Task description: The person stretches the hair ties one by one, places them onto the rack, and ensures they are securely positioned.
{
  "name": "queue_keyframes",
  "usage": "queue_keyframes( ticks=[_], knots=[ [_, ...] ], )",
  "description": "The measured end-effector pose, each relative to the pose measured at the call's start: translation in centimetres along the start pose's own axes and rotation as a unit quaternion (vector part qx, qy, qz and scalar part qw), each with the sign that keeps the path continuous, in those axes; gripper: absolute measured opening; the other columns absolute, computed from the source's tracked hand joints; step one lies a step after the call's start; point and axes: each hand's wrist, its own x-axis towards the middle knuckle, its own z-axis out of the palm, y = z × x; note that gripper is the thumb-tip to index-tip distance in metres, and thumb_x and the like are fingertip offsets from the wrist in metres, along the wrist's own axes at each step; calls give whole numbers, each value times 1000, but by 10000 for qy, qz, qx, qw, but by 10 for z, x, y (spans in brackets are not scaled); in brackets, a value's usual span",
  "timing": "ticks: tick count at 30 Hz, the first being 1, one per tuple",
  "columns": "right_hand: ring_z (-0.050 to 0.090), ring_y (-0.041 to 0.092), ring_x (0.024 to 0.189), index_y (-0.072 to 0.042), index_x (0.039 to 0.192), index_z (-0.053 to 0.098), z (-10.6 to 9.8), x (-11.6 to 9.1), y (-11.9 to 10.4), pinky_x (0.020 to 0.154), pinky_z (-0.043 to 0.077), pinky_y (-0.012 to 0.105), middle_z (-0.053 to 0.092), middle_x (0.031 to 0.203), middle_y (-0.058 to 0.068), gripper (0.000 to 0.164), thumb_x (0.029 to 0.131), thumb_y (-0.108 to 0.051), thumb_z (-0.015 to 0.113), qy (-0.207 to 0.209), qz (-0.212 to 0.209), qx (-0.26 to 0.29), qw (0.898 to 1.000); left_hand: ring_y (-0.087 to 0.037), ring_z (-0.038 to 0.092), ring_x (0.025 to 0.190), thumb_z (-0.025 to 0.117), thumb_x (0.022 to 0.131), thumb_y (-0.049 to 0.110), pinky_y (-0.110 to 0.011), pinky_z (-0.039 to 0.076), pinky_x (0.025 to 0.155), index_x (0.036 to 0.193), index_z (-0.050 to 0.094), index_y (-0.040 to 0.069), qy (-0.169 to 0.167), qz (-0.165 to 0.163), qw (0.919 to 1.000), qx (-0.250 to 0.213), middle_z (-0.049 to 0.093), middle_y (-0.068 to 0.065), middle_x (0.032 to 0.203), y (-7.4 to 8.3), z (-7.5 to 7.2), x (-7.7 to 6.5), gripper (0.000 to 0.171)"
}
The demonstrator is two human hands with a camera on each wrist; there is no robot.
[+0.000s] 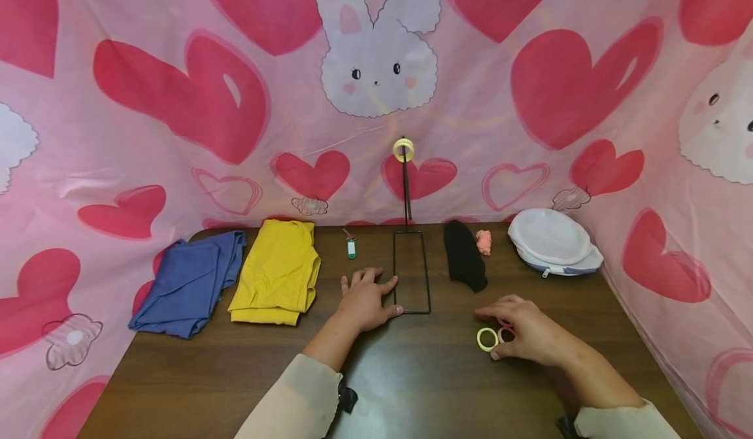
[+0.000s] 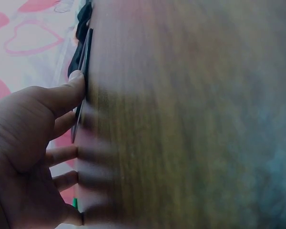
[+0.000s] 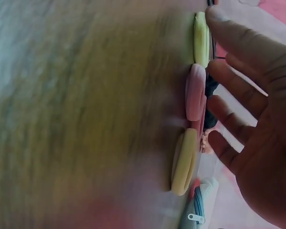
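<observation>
A black wire stand (image 1: pixel 428 272) has a flat rectangular base and a tall rod, with pale yellow rings (image 1: pixel 402 150) at its top. My left hand (image 1: pixel 366 300) lies spread beside the base, thumb and index fingertips at its left rod. In the left wrist view, the thumb overlaps the dark rod (image 2: pixel 89 47). My right hand (image 1: pixel 526 331) hovers with bent fingers over small rings, gripping none. A yellow-green ring (image 1: pixel 487 340) and a pink ring (image 1: pixel 505 334) lie by its thumb. The right wrist view also shows a yellow ring (image 3: pixel 183 162), hidden under the hand from above.
Folded blue cloth (image 1: pixel 187 282) and folded yellow cloth (image 1: pixel 276 272) lie at the left. A green key tag (image 1: pixel 351 248) is behind my left hand. Right of the stand are a black sock (image 1: pixel 463 256), a coral-coloured bundle (image 1: pixel 484 242) and a white zippered pouch (image 1: pixel 553 238). Patterned fabric walls enclose the table.
</observation>
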Motion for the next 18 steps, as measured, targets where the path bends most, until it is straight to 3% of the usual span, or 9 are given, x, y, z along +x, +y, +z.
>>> queue_keyframes(
  ticks=[8, 18],
  knots=[
    [59, 19, 106, -20, 121, 77, 2, 3, 1, 84, 40, 46, 72, 106, -12, 55, 69, -25, 96, -59, 63, -219, 9997, -41, 25, 151, 71, 92, 60, -75, 8, 117, 155, 49, 36, -17, -2, 10000, -3, 35, -7, 164, -2, 3, 2, 71],
    [61, 12, 95, -21, 108, 79, 9, 10, 1, 78, 46, 40, 71, 97, -14, 35, 76, -12, 88, 160, -285, -551, 9979, -40, 24, 151, 69, 93, 61, -74, 8, 117, 156, 47, 36, -28, 40, 10000, 18, 34, -7, 165, -4, 4, 3, 71]
  ],
)
